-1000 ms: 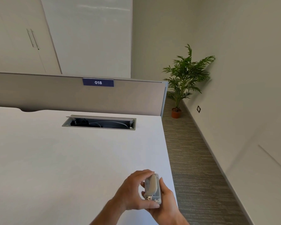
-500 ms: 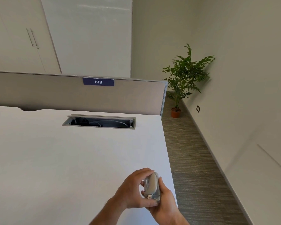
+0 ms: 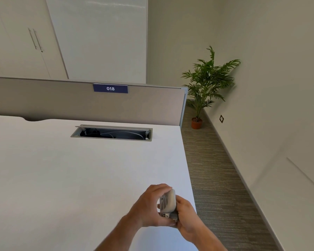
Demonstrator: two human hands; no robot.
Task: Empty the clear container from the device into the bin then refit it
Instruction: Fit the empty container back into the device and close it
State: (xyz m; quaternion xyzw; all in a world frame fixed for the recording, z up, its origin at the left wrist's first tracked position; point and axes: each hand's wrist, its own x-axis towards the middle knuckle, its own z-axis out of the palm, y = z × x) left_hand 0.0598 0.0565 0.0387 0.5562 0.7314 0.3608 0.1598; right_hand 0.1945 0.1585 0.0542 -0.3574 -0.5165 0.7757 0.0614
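A small grey device [image 3: 169,201] with a rounded top and a clear, metallic-looking part on its left side is held upright above the desk's near right corner. My left hand [image 3: 149,208] wraps its left side, fingers over the top and thumb at the bottom. My right hand [image 3: 187,217] grips it from the right and underneath. The lower part of the device is hidden between my hands. No bin is in view.
The white desk [image 3: 71,178] has an open cable tray [image 3: 112,133] at the back and a grey partition [image 3: 143,105] labelled 018 behind it. Striped carpet [image 3: 216,169] runs along the right, with a potted plant [image 3: 205,84] in the far corner.
The device has turned slightly in my hands, so its clear left side shows more. Both hands stay in the same spot.
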